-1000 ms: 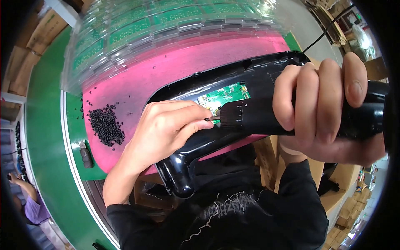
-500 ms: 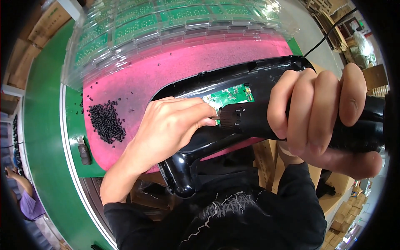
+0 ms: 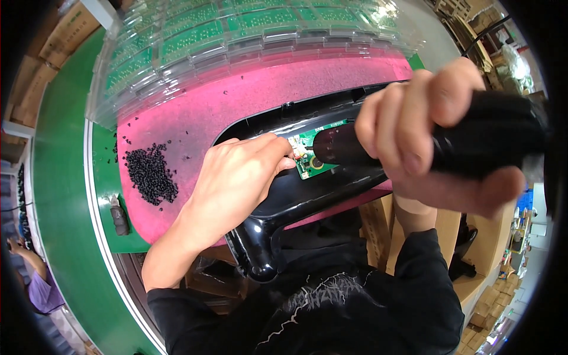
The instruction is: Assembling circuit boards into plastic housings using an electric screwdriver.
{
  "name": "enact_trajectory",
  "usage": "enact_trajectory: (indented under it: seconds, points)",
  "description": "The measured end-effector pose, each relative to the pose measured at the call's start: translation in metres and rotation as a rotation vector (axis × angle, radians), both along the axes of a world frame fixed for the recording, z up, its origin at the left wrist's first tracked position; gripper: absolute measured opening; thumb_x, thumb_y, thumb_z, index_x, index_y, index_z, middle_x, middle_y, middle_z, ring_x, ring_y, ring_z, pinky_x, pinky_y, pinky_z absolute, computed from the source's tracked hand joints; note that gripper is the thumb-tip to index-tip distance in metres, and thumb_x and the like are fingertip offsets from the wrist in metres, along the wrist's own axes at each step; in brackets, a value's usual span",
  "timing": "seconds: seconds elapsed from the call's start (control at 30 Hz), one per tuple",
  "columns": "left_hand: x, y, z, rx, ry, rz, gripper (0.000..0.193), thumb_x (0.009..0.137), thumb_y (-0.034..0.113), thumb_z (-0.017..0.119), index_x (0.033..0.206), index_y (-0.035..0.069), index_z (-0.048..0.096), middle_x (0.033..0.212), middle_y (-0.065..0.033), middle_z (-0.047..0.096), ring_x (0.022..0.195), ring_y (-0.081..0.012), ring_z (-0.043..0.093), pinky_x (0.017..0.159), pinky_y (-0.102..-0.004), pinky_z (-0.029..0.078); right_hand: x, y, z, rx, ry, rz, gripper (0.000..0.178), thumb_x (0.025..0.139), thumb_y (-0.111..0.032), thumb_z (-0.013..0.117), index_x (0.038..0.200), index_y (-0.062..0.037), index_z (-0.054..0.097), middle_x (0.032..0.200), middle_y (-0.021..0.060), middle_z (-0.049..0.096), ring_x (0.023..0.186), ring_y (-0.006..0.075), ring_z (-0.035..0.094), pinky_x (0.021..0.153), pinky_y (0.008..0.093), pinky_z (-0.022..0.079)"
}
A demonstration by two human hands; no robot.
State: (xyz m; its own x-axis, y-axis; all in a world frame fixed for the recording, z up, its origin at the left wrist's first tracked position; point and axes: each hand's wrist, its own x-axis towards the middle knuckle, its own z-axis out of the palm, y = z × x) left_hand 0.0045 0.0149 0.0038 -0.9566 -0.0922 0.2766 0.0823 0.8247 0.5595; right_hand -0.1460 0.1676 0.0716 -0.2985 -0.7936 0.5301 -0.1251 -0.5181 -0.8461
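My right hand (image 3: 414, 127) is wrapped round a black electric screwdriver (image 3: 342, 145), held tilted with its nose toward the left. The screwdriver's nose is over a green circuit board (image 3: 307, 170), covering part of it. This board lies inside a black plastic housing (image 3: 290, 198) with a curved rim and a short stub at the near left. My left hand (image 3: 239, 177) has its fingers pinched together at the board's left edge; whatever lies between the fingertips is hidden.
A heap of small black screws (image 3: 151, 174) lies on the pink mat (image 3: 201, 112), with a few strays around it. Clear plastic trays of green boards (image 3: 195, 41) are stacked at the back. A small dark tool (image 3: 119, 219) rests on the green table (image 3: 65, 177). Another person's arm (image 3: 28, 255) shows far left.
My right hand has lifted the screwdriver up and away, uncovering more of the board. My left fingers have drawn back slightly to the left. The housing has stayed in place.
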Motion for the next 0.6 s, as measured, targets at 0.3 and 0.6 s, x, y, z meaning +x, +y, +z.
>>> enact_trajectory:
  seconds: [0.3, 0.6]
  points:
    - [-0.001, 0.006, 0.008, 0.023, -0.022, 0.100, 0.014, 0.092, 0.011, 0.064, 0.087, 0.000, 0.058, 0.080, -0.0170, 0.057, 0.074, -0.0412, 0.059, 0.063, -0.0476, 0.046, -0.006, -0.012, -0.017, 0.094, -0.050, -0.079, 0.069, 0.084, -0.068, 0.064, 0.105, -0.0040, 0.049, 0.064, 0.0012, 0.052, 0.047, 0.0099, 0.044, 0.047, 0.0258, 0.038]
    - [-0.003, 0.005, 0.007, 0.072, 0.005, 0.115, 0.011, 0.091, 0.006, 0.065, 0.091, -0.002, 0.058, 0.083, -0.0184, 0.057, 0.078, -0.0416, 0.060, 0.066, -0.0472, 0.047, -0.008, -0.020, -0.023, 0.066, -0.091, -0.035, 0.063, 0.086, -0.061, 0.066, 0.105, -0.0026, 0.049, 0.064, 0.0028, 0.052, 0.049, 0.0112, 0.047, 0.048, 0.0257, 0.039]
